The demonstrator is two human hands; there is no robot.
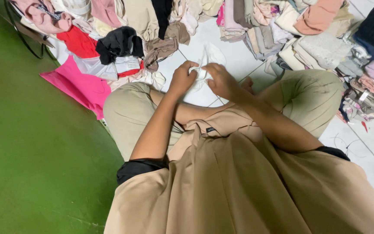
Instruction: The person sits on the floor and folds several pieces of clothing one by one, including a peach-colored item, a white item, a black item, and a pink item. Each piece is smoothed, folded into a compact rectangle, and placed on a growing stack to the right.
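I sit cross-legged on a white tiled floor (pixel 234 56) in beige trousers and a beige top. My left hand (pixel 182 78) and my right hand (pixel 224 81) are close together in front of my knees. Both pinch a small white garment (pixel 208 58) that lies partly on the tiles. The cloth bunches between my fingers, and part of it is hidden behind them.
A heap of loose clothes (pixel 122 39) lies at the upper left, with a pink piece (pixel 81 86), a red one and a black one. Folded stacks of pale clothes (pixel 291 34) stand at the upper right. A green wall (pixel 31 151) runs along the left.
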